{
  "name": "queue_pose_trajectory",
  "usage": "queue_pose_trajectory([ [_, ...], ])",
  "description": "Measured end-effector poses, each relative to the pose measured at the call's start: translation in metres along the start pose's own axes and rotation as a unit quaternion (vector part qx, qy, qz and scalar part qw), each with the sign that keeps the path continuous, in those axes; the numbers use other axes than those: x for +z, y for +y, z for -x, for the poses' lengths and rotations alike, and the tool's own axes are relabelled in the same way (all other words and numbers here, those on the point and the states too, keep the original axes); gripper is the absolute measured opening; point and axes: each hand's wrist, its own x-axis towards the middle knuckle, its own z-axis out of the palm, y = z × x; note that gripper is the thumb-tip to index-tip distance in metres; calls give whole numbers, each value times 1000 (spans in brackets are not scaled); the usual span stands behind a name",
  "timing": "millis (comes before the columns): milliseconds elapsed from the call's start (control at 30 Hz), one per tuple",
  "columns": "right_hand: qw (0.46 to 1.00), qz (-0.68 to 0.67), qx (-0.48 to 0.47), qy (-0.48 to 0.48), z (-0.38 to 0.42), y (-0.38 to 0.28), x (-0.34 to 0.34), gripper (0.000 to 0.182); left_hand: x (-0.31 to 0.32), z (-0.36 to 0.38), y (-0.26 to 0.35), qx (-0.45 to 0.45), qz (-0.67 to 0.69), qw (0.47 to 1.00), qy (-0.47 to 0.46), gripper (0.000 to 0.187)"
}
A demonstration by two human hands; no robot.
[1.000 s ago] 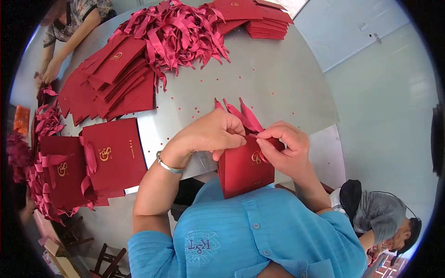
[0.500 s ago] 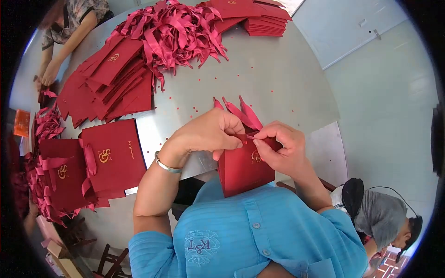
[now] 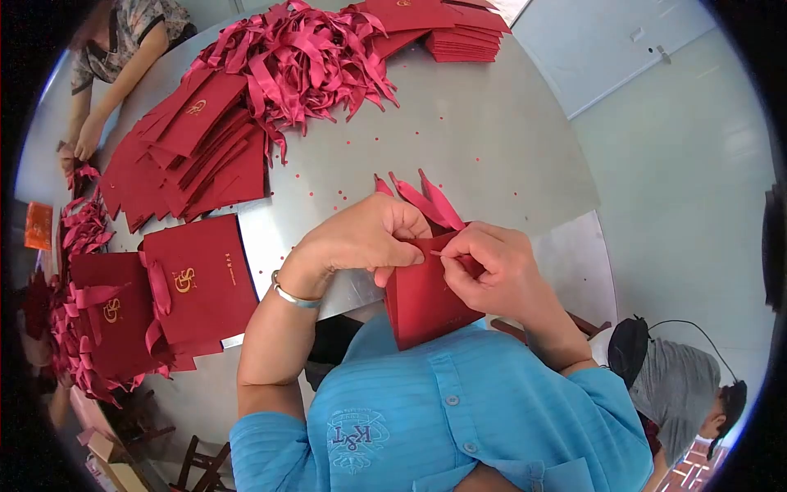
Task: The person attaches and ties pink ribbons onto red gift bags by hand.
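A small dark red paper gift bag (image 3: 422,299) with gold print leans against the blue shirt at the table's edge. My left hand (image 3: 369,238), with a bangle at its wrist, is closed on the bag's top rim, thumb in front and fingers partly inside. Between thumb and forefinger of my right hand (image 3: 496,266) is the thin tip of a pink ribbon at the bag's front, near the top edge. Pink ribbon lengths (image 3: 430,197) stick up behind the bag's mouth. The right hand covers most of the gold print.
A heap of pink ribbons (image 3: 303,61) lies at the back beside stacked flat red bags (image 3: 197,148). More red bags (image 3: 467,41) are stacked farther off. Bags with ribbon handles (image 3: 201,279) lie at left. Red dots dot the metal table (image 3: 492,107). Another person's hand (image 3: 86,139) works at far left.
My right hand has shifted slightly left and down along the bag's front, with the ribbon tip now showing at its fingertips. My left hand stays on the rim.
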Motion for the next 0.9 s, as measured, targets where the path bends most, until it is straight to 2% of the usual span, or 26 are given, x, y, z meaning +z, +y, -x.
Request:
queue_pose_trajectory([
  [267,998,49,-1,-26,-7,-10,-3,18,1,-2,-2,5,-10,1000,5,9],
  [533,980,152,6,-131,-25,-15,-5,10,4,-2,-2,3,-20,1000,17,12],
  [633,977,158,6,-142,-29,-13,1,7,5,-5,-6,31,-35,999,21,13],
  [900,972,165,24,-165,-29,-6,16,4,6,-5,-3,13,-55,998,36,13],
])
